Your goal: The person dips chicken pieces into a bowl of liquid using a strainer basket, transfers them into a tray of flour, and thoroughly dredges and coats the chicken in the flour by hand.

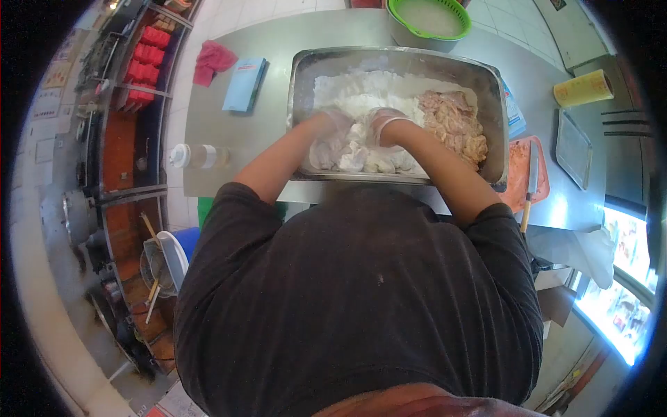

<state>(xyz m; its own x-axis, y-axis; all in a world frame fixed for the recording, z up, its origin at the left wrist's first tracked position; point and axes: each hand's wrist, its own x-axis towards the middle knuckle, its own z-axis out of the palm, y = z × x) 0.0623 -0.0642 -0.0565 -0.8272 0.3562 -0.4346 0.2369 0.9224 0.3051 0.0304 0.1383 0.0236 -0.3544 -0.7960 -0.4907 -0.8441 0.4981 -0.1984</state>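
A large metal tray (497, 156) holds white flour (368, 85), with raw, wet-looking meat pieces (455, 125) heaped at its right side. Several flour-coated pieces (351, 158) lie along the near wall. My left hand (336, 123), in a clear glove, reaches into the flour at the left-middle of the tray, its outline blurred. Close beside it, my right hand (388, 124), also gloved and dusted white, dips into the flour near the middle. The fingers of both hands are hidden by flour or blur, so what they grip does not show.
Left of the tray are a blue packet (244, 85), a red cloth (212, 61) and a squeeze bottle (201, 156). A green strainer (431, 19) stands behind. At right lie a knife (533, 170) on an orange board (515, 182), a small metal tray (574, 149) and a yellow roll (583, 88).
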